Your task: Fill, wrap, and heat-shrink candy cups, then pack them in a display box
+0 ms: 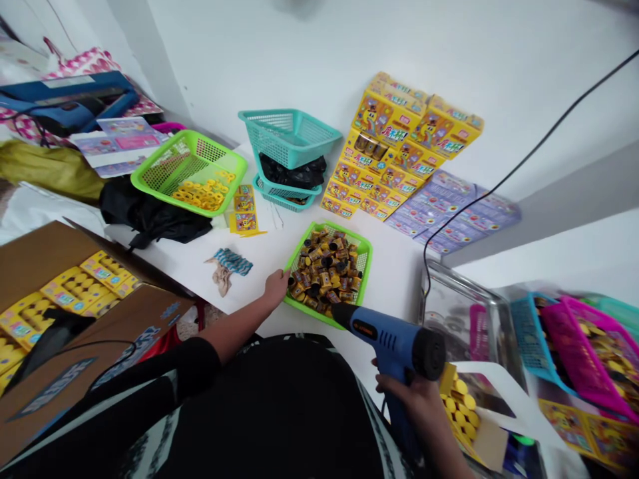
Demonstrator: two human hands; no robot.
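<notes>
My left hand [276, 286] grips the near-left rim of a green basket [364, 256] on the white table. The basket is full of small brown and yellow wrapped pieces [327, 266]. My right hand [417, 396] is wrapped round the handle of a blue heat gun [394, 339]. Its nozzle points at the basket's near edge. Just right of the gun lies a tray of yellow round pieces [459, 406].
A second green basket [150, 179] with yellow pieces and stacked teal baskets [289, 136] stand farther back. Yellow boxes [399, 146] lean on the wall. An open carton [64, 319] sits at left, pink and blue baskets [574, 346] at right. A black cable [499, 183] runs down the wall.
</notes>
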